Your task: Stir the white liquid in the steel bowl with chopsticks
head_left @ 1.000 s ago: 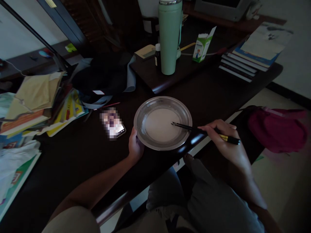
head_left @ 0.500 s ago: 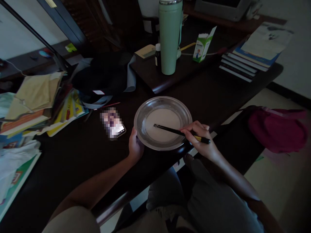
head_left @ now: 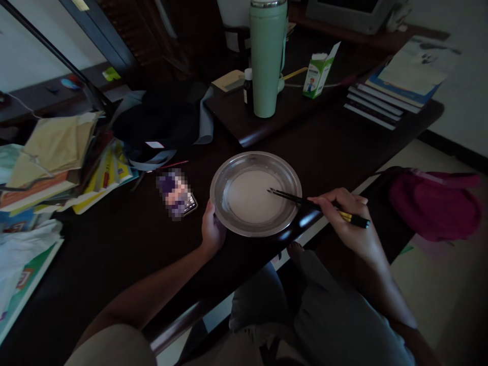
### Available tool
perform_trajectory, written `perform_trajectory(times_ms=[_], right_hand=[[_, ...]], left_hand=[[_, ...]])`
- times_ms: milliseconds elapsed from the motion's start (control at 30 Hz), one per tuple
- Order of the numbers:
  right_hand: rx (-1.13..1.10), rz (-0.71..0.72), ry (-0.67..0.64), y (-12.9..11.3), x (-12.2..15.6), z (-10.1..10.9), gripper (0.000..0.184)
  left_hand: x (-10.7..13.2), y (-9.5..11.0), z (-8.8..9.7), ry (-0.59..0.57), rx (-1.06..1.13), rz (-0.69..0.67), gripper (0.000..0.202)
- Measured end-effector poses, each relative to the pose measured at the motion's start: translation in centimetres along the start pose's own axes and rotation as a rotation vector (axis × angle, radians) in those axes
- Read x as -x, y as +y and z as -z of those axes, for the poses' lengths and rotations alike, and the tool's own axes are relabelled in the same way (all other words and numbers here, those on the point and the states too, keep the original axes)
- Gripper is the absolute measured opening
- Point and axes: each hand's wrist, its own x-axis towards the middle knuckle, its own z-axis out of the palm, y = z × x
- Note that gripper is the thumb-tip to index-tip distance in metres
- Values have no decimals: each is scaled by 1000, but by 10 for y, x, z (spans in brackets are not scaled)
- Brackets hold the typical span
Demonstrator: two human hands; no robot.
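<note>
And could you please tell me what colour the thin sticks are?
The sticks are mostly black, yellow near the back end, in the head view.

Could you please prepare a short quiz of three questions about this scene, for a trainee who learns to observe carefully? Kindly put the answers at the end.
1. Multiple choice: what does the right hand hold?
a) a wooden spoon
b) two thin black sticks
c) a book

2. True or false: the left hand touches the side of the metal bowl.

3. Fill in the missing word: as seen in the picture, the open green-and-white box stands to the ____ of the tall green flask.

Key: 1. b; 2. true; 3. right.
</note>
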Motion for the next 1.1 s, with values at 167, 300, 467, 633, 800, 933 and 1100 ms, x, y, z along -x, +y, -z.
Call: perform_trajectory(times_ms=[167,300,467,633,800,933,1100], right_hand=[[-86,-46,-113,-5,3,15,30],[-129,-24,-206,-12,3,7,33],[-155,41,-215,-6,1,-27,29],[-101,74,-150,7,-1,-56,25],[-10,75,-2,8,-4,-47,25],[10,22,52,10,-1,-19,27],[-87,-39,0,13,8,12,26]], left_hand=[[0,0,0,-16,8,0,40],[1,3,-2,-6,19,3,41],[1,1,-8,20,8,16,44],[0,-5,-9,5,33,11,41],[0,-5,-6,18,17,7,39],[0,-5,-7,3,7,-13,40],[1,-7,-7,2,37,-2,38]])
